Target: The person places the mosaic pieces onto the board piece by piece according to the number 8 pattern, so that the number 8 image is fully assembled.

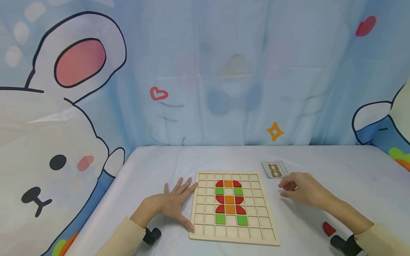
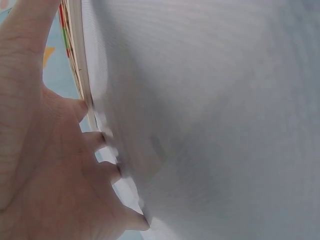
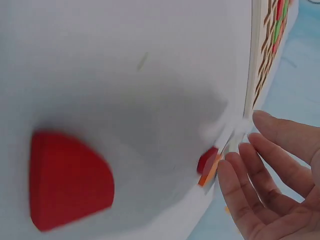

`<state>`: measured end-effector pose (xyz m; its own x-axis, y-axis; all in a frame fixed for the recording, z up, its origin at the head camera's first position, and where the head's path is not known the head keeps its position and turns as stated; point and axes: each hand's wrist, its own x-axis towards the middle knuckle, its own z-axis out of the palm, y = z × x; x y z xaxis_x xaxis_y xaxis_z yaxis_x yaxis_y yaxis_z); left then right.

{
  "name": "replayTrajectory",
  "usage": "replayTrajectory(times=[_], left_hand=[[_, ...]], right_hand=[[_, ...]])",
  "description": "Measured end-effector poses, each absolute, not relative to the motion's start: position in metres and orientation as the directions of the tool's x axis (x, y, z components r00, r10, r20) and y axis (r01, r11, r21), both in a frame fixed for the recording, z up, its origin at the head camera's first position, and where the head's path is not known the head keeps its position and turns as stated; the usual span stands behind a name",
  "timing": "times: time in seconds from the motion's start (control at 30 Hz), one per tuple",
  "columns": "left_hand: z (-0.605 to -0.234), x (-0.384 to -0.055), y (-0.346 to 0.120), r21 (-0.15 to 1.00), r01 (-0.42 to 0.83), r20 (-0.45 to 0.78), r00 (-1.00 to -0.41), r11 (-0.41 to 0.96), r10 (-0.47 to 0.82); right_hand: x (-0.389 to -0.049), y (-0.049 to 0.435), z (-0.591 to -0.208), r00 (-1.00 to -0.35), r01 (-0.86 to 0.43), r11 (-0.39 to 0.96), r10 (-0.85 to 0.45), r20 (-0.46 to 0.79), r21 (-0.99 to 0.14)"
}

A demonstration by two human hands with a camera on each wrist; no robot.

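A square wooden grid board (image 1: 234,239) lies on the white table with red, orange and green pieces (image 1: 230,209) set in its middle columns. My left hand (image 1: 174,202) is spread at the board's left side, thumb and index fingertip at its edge. Right of the board hovers my right hand (image 1: 302,188), its fingers loosely bent, and I see nothing held. Beyond its fingertips lies a small pattern card (image 1: 274,169). In the right wrist view, a red piece (image 3: 206,161) and an orange piece (image 3: 209,172) show beyond the fingers; the hand hides them in the head view.
A loose red piece (image 1: 329,228) with one rounded side rests on the table below the right forearm. Behind the table hangs a blue curtain (image 1: 230,124) printed with cartoon animals. White cloth (image 1: 166,160) covers the table.
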<state>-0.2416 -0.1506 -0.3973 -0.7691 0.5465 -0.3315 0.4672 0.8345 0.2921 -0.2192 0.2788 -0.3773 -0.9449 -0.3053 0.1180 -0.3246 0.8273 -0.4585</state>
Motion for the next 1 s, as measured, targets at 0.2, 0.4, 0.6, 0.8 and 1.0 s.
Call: replayTrajectory(times=[0.2,0.4,0.6,0.8,1.0], left_hand=[[-0.397,-0.241,-0.151,0.293,0.463,-0.331,-0.772,0.836,0.543],[-0.399,-0.24,-0.151,0.301,0.464,-0.333,-0.767,0.833,0.548],[-0.399,-0.241,-0.151,0.315,0.468,-0.332,-0.761,0.826,0.558],[-0.397,-0.242,-0.15,0.296,0.473,-0.334,-0.763,0.83,0.554],[-0.396,-0.241,-0.15,0.292,0.468,-0.337,-0.766,0.834,0.548]], right_hand=[[-0.238,0.297,-0.379,-0.968,-0.25,0.858,-0.226,0.108,-0.448],[-0.254,0.305,-0.382,-0.978,-0.2,0.859,-0.202,0.047,-0.471],[-0.266,0.307,-0.383,-0.981,-0.158,0.865,-0.191,-0.02,-0.476],[-0.27,0.311,-0.38,-0.981,-0.107,0.857,-0.173,-0.085,-0.505],[-0.27,0.31,-0.381,-0.982,-0.109,0.856,-0.171,-0.078,-0.506]])
